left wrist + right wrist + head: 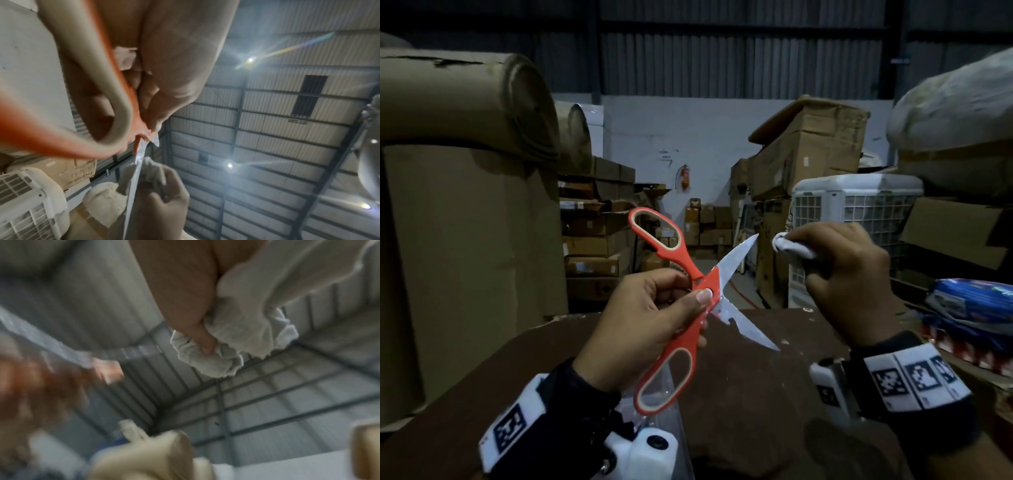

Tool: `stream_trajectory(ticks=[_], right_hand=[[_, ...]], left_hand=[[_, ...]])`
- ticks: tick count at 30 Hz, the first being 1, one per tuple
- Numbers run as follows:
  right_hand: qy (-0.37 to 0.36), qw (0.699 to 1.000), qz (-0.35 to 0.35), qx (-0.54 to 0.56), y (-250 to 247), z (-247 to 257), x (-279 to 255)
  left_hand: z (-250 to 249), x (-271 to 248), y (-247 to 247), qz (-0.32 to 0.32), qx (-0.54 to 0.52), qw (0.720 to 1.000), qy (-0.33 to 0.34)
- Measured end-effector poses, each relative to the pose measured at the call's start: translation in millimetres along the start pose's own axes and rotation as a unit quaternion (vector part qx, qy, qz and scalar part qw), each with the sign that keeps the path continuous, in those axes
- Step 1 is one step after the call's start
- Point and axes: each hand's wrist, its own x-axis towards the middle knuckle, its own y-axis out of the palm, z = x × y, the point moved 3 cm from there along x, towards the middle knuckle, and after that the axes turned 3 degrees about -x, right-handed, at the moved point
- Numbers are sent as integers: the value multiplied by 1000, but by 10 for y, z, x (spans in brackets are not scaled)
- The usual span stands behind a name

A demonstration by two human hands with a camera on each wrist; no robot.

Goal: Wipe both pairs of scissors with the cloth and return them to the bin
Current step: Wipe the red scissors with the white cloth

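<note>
My left hand (654, 318) grips a pair of orange-handled scissors (681, 291) near the pivot, blades spread wide in an X above the table. One blade (739, 253) points up and right. My right hand (846, 270) holds a bunched white cloth (791, 246) just right of that blade's tip, a small gap between them. In the left wrist view the orange handle (123, 104) fills the upper left and the blade (135, 175) runs down in front of the cloth (152, 170). In the blurred right wrist view my fingers pinch the cloth (216, 358). A second pair of scissors and the bin are not recognisable.
A dark brown table (739, 394) lies under my hands, with clear plastic (654, 404) near its front left. Cardboard rolls (465, 113) rise on the left. Stacked boxes (808, 147), a white cooler (859, 205) and blue packets (972, 308) stand at the right.
</note>
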Motion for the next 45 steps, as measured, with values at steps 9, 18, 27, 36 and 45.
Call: stream_trajectory(ticks=[9, 18, 27, 36, 45], right_hand=[[24, 960, 202, 192, -364, 564, 122], [-43, 896, 425, 123, -187, 587, 7], [-26, 920, 367, 135, -67, 486, 17], [75, 973, 191, 104, -204, 157, 94], [38, 987, -50, 148, -584, 569, 154]], left_hand=[[220, 98, -72, -29, -69, 997, -36], [269, 168, -188, -56, -207, 975, -56], [322, 213, -166, -32, -307, 951, -25], [167, 155, -292, -108, 81, 955, 265], [-25, 14, -176, -65, 467, 720, 509]])
